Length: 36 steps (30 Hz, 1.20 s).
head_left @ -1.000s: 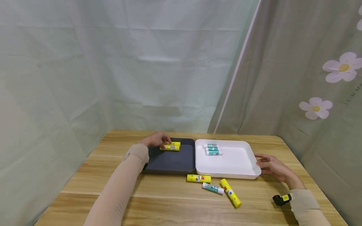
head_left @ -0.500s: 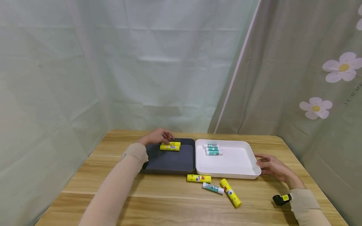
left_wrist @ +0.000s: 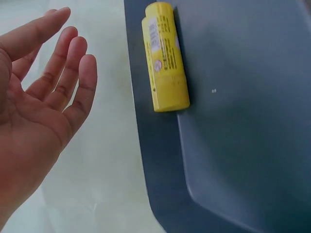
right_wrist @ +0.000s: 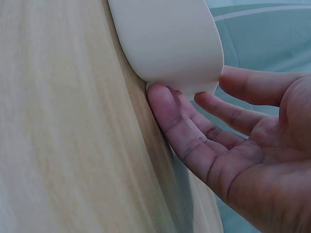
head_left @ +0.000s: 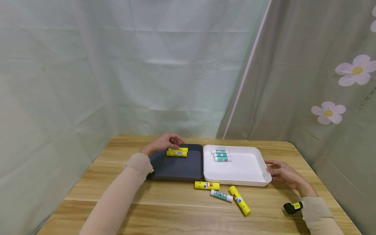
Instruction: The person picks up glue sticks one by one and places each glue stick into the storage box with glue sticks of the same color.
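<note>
My left hand hovers over the back left of the dark tray, fingers loosely extended with nothing in them. Just beside it, two yellow glue sticks lie together in that tray. The left wrist view shows the palm apart from a yellow glue stick by the tray wall. At the far side, my right hand touches the right end of the white tray. In the right wrist view, thumb and fingertips rest against that tray's outer wall.
Three white-and-teal glue sticks lie in the white tray. In front of the trays, on the wooden table, are a yellow glue stick, a white-and-teal one and a slanted yellow one. Curtains surround the table.
My left hand has let go of the yellow glue stick in the dark tray, lifting and shifting slightly back and right. The right hand stays at the white tray.
</note>
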### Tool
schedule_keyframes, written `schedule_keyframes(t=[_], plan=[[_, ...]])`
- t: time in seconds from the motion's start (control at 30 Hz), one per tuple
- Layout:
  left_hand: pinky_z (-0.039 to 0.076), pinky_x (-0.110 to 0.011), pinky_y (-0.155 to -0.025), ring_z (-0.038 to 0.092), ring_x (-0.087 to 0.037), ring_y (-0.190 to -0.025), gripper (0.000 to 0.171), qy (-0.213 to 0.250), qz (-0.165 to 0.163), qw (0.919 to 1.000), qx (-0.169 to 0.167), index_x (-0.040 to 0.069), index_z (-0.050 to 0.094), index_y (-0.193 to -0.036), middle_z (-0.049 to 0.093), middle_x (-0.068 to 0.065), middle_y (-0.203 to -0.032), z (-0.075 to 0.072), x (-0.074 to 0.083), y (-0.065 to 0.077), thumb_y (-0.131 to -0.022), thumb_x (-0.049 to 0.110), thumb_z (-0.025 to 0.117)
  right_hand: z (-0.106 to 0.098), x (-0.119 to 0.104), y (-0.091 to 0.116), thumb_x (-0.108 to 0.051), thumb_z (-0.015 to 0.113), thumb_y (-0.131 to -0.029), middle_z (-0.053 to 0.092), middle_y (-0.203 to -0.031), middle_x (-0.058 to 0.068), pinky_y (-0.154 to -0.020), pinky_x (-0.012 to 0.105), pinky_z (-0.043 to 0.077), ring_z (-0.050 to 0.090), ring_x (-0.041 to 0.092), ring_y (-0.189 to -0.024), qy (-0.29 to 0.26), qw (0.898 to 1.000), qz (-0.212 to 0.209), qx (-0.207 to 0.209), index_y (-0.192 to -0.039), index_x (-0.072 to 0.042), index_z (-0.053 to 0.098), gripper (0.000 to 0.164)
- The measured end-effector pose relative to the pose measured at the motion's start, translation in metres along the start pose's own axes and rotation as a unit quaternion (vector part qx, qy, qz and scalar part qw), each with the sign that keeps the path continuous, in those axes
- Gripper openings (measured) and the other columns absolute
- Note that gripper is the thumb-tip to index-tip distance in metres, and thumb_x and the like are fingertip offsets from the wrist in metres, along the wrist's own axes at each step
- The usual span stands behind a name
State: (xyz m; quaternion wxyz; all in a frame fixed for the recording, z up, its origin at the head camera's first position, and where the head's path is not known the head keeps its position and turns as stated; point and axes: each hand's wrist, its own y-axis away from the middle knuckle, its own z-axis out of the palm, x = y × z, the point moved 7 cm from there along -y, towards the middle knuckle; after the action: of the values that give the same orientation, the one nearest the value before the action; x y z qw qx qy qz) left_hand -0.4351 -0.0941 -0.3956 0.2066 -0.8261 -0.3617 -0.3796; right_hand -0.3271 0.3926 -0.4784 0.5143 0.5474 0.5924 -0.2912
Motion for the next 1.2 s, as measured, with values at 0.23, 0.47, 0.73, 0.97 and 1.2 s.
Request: schedule_keyframes(t=[0.23,0.47,0.73,0.97,1.2], plan=[[0.055,-0.043,-0.095,0.065,-0.029,-0.109,0.033,0.023,0.007,0.9997,0.004,0.001,0.067,-0.133,0.067,-0.020,-0.123,0.006,0.008,0.006,-0.099,0.003,0.068,0.000,0.001,-0.001,-0.012,0.057,-0.106,0.064,-0.116,0.011,-0.081,0.034,0.059,0.065,0.019,-0.097,0.002,1.000,0.001,0.001,-0.157,0.015,0.020,0.069],[0.055,-0.041,-0.095,0.064,-0.027,-0.111,0.033,0.030,0.009,0.9995,0.010,0.002,0.067,-0.133,0.067,-0.014,-0.123,0.018,0.018,0.012,-0.099,0.003,0.068,-0.002,0.001,-0.001,-0.014,0.057,-0.106,0.062,-0.124,0.014,-0.083,0.035,0.059,0.064,0.020,-0.099,0.002,1.000,0.006,0.004,-0.157,0.015,0.021,0.069],[0.056,-0.041,-0.091,0.066,-0.029,-0.106,0.031,0.036,0.053,0.9980,0.003,0.006,0.069,-0.129,0.068,-0.018,-0.119,0.035,0.030,0.017,-0.098,0.002,0.070,0.000,-0.001,0.000,-0.014,0.058,-0.105,0.063,-0.121,0.013,-0.083,0.035,0.059,0.065,0.020,-0.098,-0.001,1.000,0.002,-0.002,-0.157,0.015,0.020,0.071],[0.053,-0.040,-0.094,0.065,-0.023,-0.106,0.031,0.021,0.040,0.9990,0.002,0.010,0.070,-0.130,0.069,-0.010,-0.117,0.049,0.033,0.022,-0.099,0.007,0.071,0.001,-0.002,0.000,-0.014,0.059,-0.104,0.063,-0.123,0.014,-0.084,0.034,0.059,0.065,0.020,-0.099,0.000,1.000,0.004,0.003,-0.157,0.015,0.022,0.070],[0.052,-0.039,-0.095,0.064,-0.020,-0.109,0.029,0.032,0.035,0.9988,-0.010,0.012,0.070,-0.128,0.068,-0.013,-0.121,0.068,0.037,0.029,-0.100,0.010,0.070,0.001,-0.001,0.000,-0.015,0.059,-0.105,0.062,-0.127,0.016,-0.085,0.035,0.059,0.065,0.021,-0.101,0.003,1.000,0.005,0.007,-0.157,0.015,0.022,0.070]])
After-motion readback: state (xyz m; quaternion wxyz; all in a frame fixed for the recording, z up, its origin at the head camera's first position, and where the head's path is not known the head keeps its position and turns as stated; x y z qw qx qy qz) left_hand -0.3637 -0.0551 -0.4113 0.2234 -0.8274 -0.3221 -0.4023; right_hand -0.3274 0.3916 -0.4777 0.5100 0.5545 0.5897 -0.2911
